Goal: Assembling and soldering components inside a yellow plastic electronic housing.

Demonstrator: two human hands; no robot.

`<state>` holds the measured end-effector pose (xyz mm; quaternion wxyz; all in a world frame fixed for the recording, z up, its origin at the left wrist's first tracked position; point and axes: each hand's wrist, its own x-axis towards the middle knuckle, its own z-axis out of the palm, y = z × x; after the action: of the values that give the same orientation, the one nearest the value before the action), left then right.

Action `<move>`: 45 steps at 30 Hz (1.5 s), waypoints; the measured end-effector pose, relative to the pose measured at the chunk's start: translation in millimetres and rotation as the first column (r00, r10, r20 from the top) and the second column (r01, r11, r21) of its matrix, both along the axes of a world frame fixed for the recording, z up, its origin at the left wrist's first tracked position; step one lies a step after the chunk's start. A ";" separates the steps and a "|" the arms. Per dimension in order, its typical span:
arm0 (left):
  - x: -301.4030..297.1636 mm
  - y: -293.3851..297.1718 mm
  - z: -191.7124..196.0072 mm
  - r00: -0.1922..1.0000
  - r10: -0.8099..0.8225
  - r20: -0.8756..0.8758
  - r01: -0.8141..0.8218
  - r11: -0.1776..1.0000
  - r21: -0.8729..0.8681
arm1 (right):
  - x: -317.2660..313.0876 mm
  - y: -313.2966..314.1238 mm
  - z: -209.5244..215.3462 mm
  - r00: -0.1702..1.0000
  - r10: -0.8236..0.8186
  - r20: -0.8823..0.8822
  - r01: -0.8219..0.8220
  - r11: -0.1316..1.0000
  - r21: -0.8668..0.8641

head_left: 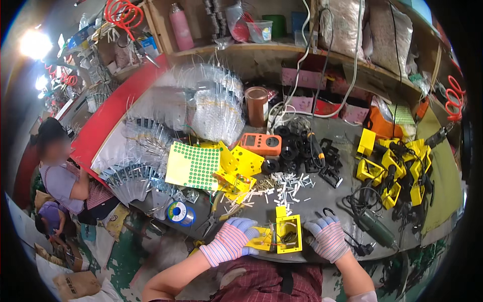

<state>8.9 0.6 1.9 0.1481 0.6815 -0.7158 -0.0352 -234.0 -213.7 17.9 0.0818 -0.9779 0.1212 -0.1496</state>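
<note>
My left hand (231,240), in a striped knit glove, is closed on the left edge of a small yellow panel (260,238). Thin wires run from this panel into a yellow open-topped box (296,240) standing right beside it at the table's front edge. Dark wiring (289,236) lies coiled inside the box. My right hand (329,238), gloved the same way, rests just right of the box with its fingers apart and nothing visible in them. A black loop (328,212) lies by its fingertips; its kind I cannot make out.
Beyond the box lie white sleeves (292,190), black round parts (288,151) and an orange multimeter (260,144). A solder spool (181,214) and pliers (207,224) sit left; a green corded tool (375,227) and yellow housings (392,168) right. A person (68,181) sits far left.
</note>
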 end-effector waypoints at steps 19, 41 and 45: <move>7.8 -0.7 14.8 0.980 0.143 -0.140 -0.176 0.950 -0.258 | 4.8 0.1 14.5 0.974 -0.125 0.187 0.094 0.982 0.165; 82.8 75.8 9.7 0.209 0.024 -0.978 -0.949 0.248 -0.197 | 318.1 129.4 63.5 0.916 0.362 -0.175 -0.281 0.888 0.364; 66.3 78.3 28.7 0.205 0.006 -0.979 -0.953 0.230 -0.198 | 287.4 107.0 87.4 0.796 0.510 0.325 -0.605 0.656 0.451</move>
<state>75.3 78.8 30.5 0.7842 0.6085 -0.1125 0.0447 53.4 -106.8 105.3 0.4023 -0.8878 -0.1563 -0.1599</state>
